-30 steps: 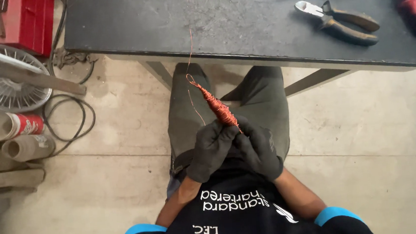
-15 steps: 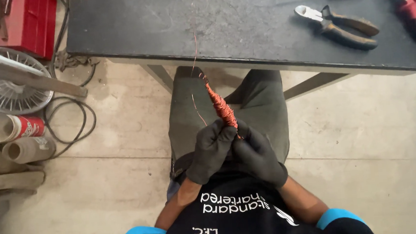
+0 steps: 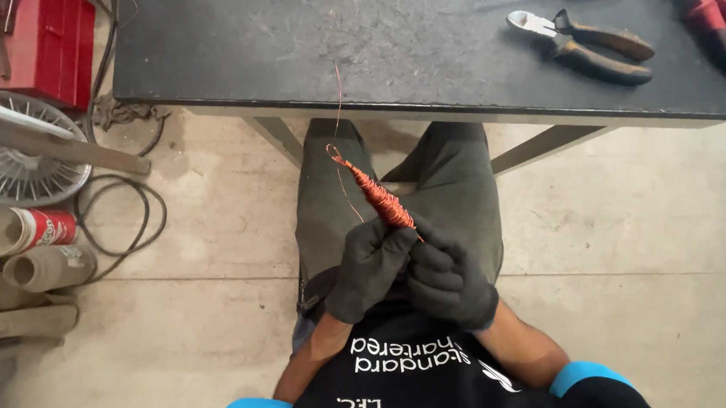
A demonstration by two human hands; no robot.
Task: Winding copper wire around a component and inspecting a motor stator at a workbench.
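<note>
Our bench (image 3: 419, 44) spans twelve o'clock, with pliers (image 3: 587, 38) at two. Below it, at six, both gloved hands, left (image 3: 368, 268) and right (image 3: 451, 275), close around the lower end of the coil (image 3: 375, 196). We judge winding is under way: next, the wire (image 3: 337, 85) running up to twelve needs steady tension and tight turns.
</note>
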